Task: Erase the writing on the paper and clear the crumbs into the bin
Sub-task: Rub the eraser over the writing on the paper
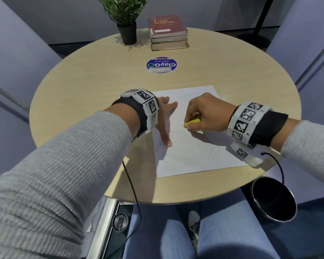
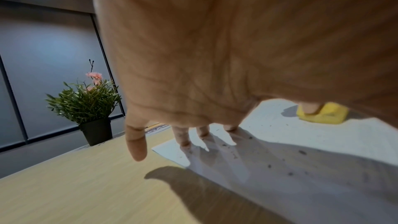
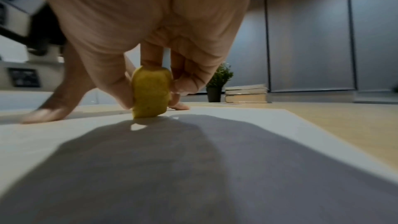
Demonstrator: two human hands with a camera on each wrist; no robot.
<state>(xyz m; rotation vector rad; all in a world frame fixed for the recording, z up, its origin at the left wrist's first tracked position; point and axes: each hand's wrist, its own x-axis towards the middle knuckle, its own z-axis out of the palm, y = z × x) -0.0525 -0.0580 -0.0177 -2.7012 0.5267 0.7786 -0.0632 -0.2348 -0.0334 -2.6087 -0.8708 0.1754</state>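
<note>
Erasing under way: eraser on the paper, crumbs scattered, bin waiting.

Head view: the left hand [image 1: 164, 116] lies flat with spread fingers, pinning the paper [image 1: 195, 146] to the round bench [image 1: 82, 86]; the right hand [image 1: 204, 113] pinches a yellow eraser [image 1: 192, 122] against the sheet. The bin [image 1: 274, 199], dark inside with nothing visible in it, sits below the bench's near edge on the right. Left wrist view: dark crumbs [image 2: 269, 159] dot the paper near the fingertips [image 2: 183, 140]; a hard stroke could likely crease the sheet or flick them onto the floor. Right wrist view: thumb and fingers clamp the eraser upright, its lower end touching the paper.
</note>
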